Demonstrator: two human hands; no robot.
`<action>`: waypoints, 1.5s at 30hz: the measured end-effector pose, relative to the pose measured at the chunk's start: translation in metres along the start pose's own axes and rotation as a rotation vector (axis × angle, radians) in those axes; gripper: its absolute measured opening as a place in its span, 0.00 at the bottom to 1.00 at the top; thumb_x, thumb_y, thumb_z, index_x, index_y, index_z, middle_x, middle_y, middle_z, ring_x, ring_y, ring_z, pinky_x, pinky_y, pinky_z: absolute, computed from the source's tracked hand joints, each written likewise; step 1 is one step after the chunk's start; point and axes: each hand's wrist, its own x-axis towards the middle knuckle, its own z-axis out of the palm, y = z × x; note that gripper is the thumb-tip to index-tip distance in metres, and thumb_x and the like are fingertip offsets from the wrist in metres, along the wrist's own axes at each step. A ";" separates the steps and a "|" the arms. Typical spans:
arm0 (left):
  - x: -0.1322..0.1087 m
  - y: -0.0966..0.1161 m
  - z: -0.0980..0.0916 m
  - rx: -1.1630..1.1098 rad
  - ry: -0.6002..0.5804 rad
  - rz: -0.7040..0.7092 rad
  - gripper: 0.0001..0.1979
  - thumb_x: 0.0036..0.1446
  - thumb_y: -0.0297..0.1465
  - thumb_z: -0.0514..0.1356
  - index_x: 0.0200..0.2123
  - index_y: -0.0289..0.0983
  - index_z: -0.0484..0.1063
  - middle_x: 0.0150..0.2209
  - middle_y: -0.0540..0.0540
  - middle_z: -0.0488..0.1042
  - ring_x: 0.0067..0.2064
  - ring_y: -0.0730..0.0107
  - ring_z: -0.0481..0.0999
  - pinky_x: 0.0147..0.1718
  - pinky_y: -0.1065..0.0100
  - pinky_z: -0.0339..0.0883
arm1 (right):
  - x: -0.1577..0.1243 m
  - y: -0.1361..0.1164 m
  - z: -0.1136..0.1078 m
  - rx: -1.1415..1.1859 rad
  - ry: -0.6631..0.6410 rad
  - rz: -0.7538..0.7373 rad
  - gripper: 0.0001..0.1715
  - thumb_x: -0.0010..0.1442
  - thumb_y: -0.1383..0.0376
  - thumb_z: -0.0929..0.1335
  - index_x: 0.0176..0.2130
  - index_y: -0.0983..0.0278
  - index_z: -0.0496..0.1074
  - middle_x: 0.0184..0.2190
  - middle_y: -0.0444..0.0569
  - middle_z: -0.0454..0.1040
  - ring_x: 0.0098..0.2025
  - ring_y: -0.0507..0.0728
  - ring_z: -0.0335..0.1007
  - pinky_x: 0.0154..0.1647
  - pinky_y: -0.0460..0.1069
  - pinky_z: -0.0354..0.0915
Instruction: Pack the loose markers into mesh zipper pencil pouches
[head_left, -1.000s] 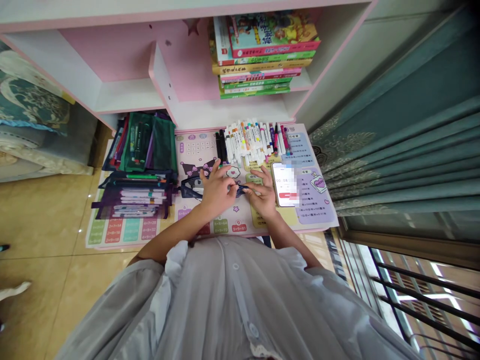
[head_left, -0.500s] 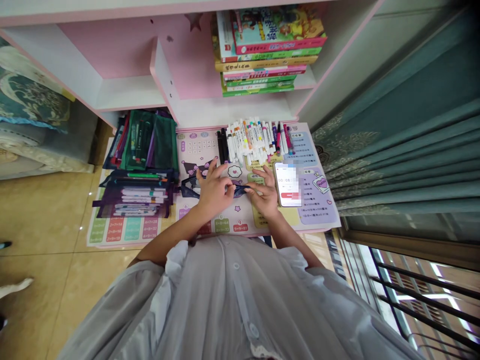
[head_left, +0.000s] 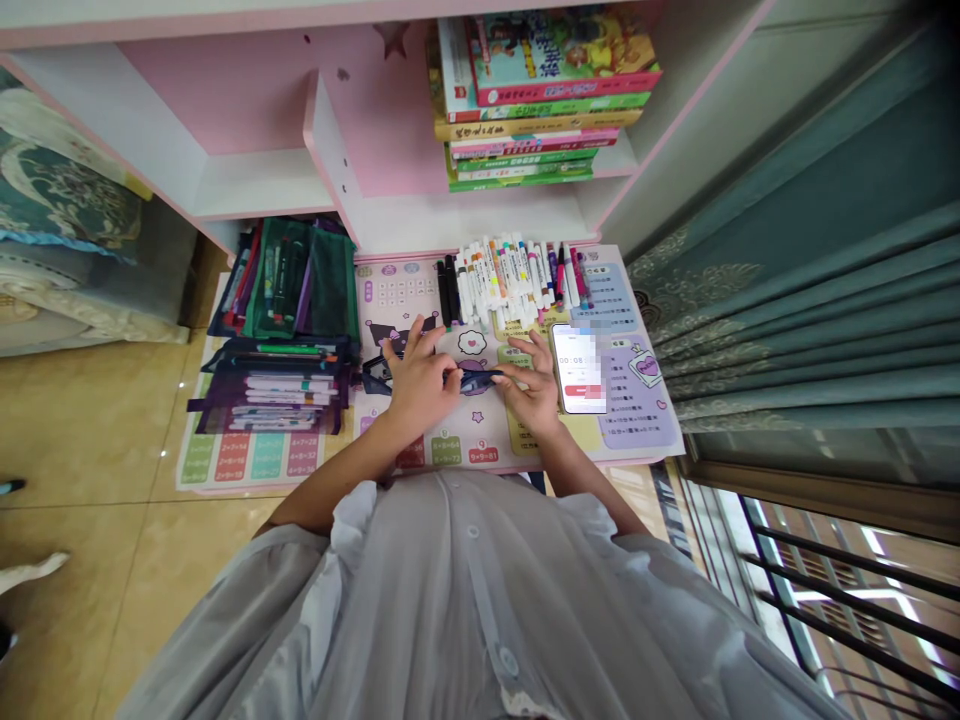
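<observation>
A dark navy mesh zip pouch [head_left: 478,380] lies stretched between my two hands over the desk mat. My left hand [head_left: 421,382] is closed in a pinch on its upper edge, the other fingers raised. At its right end my right hand [head_left: 529,388] pinches the corner between thumb and finger. Part of the pouch is hidden under my left hand. Beyond my hands lies a heap of white markers [head_left: 502,280], with black markers [head_left: 448,290] at its left and pink and purple pens [head_left: 574,277] at its right.
Mesh pouches filled with pens [head_left: 259,395] are stacked at the desk's left, a green pouch [head_left: 334,285] behind. A phone [head_left: 577,375] showing a timer lies right of my right hand. Books [head_left: 547,110] stand piled on the pink shelf [head_left: 390,220]. A curtain [head_left: 810,250] hangs at right.
My left hand has shifted slightly left along the pouch's edge. My right hand keeps its pinch on the corner. The whole view has moved slightly.
</observation>
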 end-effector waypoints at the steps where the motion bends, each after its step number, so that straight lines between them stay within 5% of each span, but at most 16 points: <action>1: 0.000 -0.001 0.000 -0.002 0.001 -0.002 0.07 0.57 0.30 0.60 0.27 0.40 0.76 0.62 0.45 0.69 0.71 0.40 0.53 0.63 0.24 0.41 | 0.000 0.001 0.000 0.000 -0.001 0.002 0.05 0.63 0.58 0.71 0.38 0.52 0.80 0.58 0.43 0.71 0.71 0.65 0.53 0.71 0.72 0.52; 26: -0.003 -0.014 -0.008 0.036 0.019 -0.039 0.07 0.56 0.29 0.61 0.26 0.40 0.74 0.62 0.45 0.71 0.71 0.42 0.55 0.62 0.24 0.46 | -0.002 0.007 0.004 0.015 0.048 -0.020 0.03 0.62 0.60 0.72 0.37 0.52 0.79 0.56 0.43 0.70 0.69 0.66 0.55 0.68 0.72 0.57; 45: -0.006 -0.024 -0.015 0.053 0.020 -0.092 0.08 0.57 0.30 0.60 0.25 0.40 0.73 0.62 0.46 0.70 0.72 0.43 0.52 0.64 0.24 0.39 | -0.002 0.009 0.005 0.003 0.079 -0.040 0.04 0.61 0.61 0.72 0.39 0.52 0.79 0.55 0.44 0.72 0.68 0.66 0.57 0.67 0.72 0.58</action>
